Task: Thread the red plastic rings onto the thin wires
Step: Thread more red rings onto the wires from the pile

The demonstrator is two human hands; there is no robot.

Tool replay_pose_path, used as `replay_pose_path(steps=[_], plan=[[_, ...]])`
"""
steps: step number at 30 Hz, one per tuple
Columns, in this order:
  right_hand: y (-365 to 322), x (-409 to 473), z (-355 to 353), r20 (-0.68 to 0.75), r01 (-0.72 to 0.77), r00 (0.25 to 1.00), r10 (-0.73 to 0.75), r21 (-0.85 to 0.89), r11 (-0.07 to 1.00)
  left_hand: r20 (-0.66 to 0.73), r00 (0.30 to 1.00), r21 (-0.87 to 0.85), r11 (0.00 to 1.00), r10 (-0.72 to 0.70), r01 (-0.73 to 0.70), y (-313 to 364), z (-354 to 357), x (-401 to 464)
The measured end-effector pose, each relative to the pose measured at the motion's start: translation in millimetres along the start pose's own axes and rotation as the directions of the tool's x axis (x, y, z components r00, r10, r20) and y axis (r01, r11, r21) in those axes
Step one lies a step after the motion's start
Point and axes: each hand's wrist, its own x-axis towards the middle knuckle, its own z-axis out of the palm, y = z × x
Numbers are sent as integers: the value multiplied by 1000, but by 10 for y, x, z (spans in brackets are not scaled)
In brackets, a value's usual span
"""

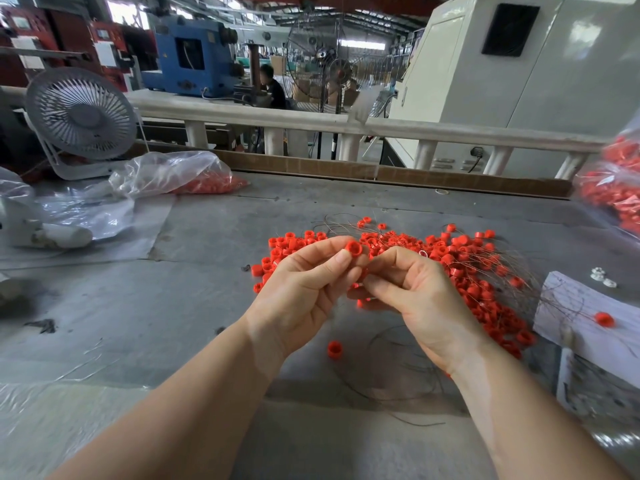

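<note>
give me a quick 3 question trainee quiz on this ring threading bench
1. True or false: the left hand pinches a red ring.
2. Where is the desk fan? A far left, B far right, C between the hands.
3. Fill in: one stray ring lies on the table below the ____.

Key: 1 true; 2 A; 3 hands. The right hand works beside the left, and what it pinches is hard to tell.

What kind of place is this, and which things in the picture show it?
Most likely a factory floor. A blue machine and a large pedestal fan stand under a high industrial roof, and on the workbench lies a pile of red plastic rings with thin wires for hand assembly.
</note>
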Motion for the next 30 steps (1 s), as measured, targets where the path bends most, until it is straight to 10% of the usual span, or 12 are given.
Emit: replay_pose_path(steps=[8,13,30], plan=[[22,4,-5,-93,7,996,-17,-109,994,-54,992,167,981,113,-102,-34,-13,6],[-6,21,-33,-258,182,924,-281,-348,920,-55,986,260,955,160,-140,-61,-3,-2],[21,6,-11,-84,441,766,-637,-652,617,-50,972,443,878,228,-183,-63,11,-29]])
